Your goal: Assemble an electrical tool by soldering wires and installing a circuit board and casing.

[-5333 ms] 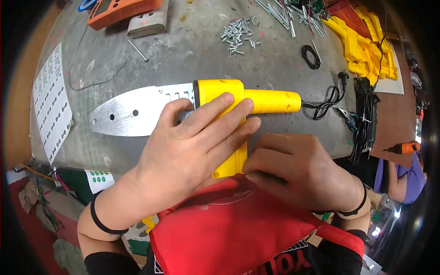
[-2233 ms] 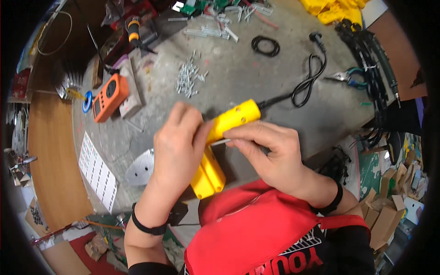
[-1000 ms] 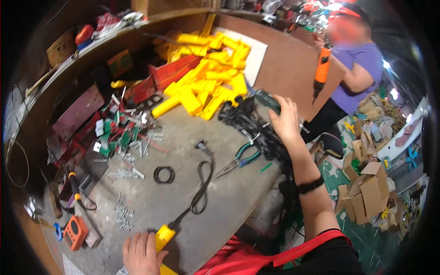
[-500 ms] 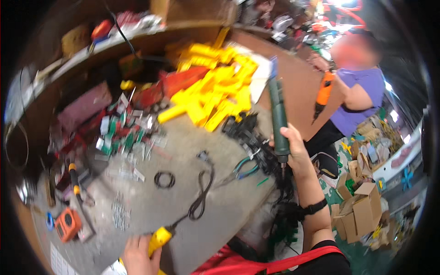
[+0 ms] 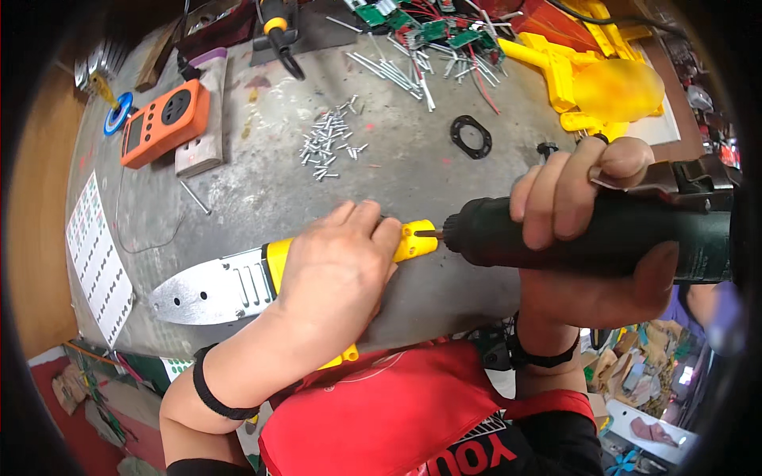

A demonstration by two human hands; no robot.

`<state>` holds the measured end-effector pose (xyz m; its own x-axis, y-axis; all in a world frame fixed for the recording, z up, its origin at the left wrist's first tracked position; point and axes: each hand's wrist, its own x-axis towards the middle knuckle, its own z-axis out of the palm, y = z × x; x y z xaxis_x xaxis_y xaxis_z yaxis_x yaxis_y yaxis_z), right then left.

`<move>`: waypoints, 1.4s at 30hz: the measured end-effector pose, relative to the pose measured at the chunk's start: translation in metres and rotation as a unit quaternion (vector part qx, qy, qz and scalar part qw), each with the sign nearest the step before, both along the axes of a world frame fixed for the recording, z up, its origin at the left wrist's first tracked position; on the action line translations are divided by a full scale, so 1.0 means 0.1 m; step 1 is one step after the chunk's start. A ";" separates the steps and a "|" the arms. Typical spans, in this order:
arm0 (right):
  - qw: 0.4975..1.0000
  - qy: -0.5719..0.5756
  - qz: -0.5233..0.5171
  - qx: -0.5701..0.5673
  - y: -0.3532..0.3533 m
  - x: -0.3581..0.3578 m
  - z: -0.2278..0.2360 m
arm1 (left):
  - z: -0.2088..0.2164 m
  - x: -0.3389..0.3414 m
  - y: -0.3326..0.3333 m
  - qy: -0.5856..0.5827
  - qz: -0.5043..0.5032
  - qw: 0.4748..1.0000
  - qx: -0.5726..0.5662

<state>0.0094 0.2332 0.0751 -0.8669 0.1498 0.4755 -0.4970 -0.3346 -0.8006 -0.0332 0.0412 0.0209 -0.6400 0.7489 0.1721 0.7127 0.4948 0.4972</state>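
Note:
My left hand [image 5: 341, 258] is wrapped over a yellow plastic handle [image 5: 416, 246] lying across the front of the bench. From the handle's left end sticks a flat silver metal plate [image 5: 214, 289] with slots and two dark holes. My right hand [image 5: 559, 194] grips a dark green electric screwdriver [image 5: 492, 230], held level. Its bit [image 5: 429, 234] points left and meets the handle's right end at a small hole; whether a screw sits there is too small to tell. My left palm hides the handle's middle.
Loose screws [image 5: 324, 143] lie in a pile beyond my left hand, a black oval ring [image 5: 471, 137] to their right. An orange meter [image 5: 171, 119] rests against a power strip [image 5: 202, 151]. Green circuit boards [image 5: 432, 32] and yellow plastic shells [image 5: 548, 71] are at the back.
My view has turned down toward the bench. The screwdriver, earlier raised upright at the right, now lies level with its bit at the handle. My left hand and the yellow handle are now nearer the middle.

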 end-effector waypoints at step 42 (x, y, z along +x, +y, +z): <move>0.973 -0.002 0.162 0.164 -0.17 -0.30 0.02 | 0.03 0.43 -0.69 0.081 -0.019 0.996 -0.046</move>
